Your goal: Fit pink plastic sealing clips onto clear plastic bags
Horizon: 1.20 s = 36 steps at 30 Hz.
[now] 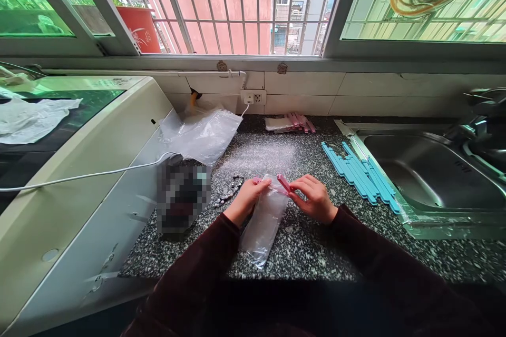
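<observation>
A clear plastic bag [265,221] hangs from my left hand [250,199], its lower end down over the speckled countertop. My left thumb and fingers are closed on the bag's upper edge. A bit of pink shows by the left fingertips; I cannot tell if it belongs to the same strip. Pinched in my right hand [313,197] is a pink bag-sealing clip [283,183], slanting at the bag's top right corner. Whether the clip is around the bag's edge or only touching it, I cannot tell.
Several blue sealing clips [359,174] lie beside the steel sink [419,168]. Pink clips with flat bags [290,123] lie near the wall. Loose plastic bags [205,134], a beaded string [229,192] and a blurred dark object [184,197] are at left. A white cable [118,170] crosses the stove.
</observation>
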Available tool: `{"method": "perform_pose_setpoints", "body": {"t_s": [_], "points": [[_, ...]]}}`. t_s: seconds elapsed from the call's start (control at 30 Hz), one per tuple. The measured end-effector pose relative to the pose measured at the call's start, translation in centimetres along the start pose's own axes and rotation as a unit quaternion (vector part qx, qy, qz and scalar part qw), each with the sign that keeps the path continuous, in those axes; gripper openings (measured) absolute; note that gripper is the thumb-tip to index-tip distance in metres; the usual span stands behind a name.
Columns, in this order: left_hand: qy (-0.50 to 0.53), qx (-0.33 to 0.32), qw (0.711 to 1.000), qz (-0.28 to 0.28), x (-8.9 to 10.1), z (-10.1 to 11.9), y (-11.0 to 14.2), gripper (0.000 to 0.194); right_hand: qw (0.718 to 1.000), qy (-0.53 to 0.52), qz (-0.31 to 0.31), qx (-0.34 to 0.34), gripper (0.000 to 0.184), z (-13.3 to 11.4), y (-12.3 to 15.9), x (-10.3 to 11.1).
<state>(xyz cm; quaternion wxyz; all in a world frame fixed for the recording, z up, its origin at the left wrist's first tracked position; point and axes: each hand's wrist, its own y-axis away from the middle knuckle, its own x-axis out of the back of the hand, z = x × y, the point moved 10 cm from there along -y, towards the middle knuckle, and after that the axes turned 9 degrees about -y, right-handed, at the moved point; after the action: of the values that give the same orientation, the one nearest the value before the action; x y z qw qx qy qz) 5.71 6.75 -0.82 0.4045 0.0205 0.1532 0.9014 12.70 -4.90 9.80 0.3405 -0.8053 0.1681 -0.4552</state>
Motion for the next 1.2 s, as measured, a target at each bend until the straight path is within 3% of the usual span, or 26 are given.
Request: {"method": "perform_pose_setpoints", "body": {"t_s": [0.77,1.0,1.2], "points": [[-0.068,-0.038,0.997,0.02,-0.1,1.5,0.4,0.053,0.999,0.018,-0.026,0.004,0.011,0.4,0.3,-1.1],[-0.032,-0.008,0.999,0.02,0.4,-0.1,-0.3,0.062,0.999,0.017,-0.041,-0.002,0.008,0.7,0.5,-1.5],[-0.076,-0.027,0.997,0.015,0.5,-0.1,-0.6,0.067,0.998,0.026,-0.048,0.005,0.007,0.7,0.5,-1.8]]}}
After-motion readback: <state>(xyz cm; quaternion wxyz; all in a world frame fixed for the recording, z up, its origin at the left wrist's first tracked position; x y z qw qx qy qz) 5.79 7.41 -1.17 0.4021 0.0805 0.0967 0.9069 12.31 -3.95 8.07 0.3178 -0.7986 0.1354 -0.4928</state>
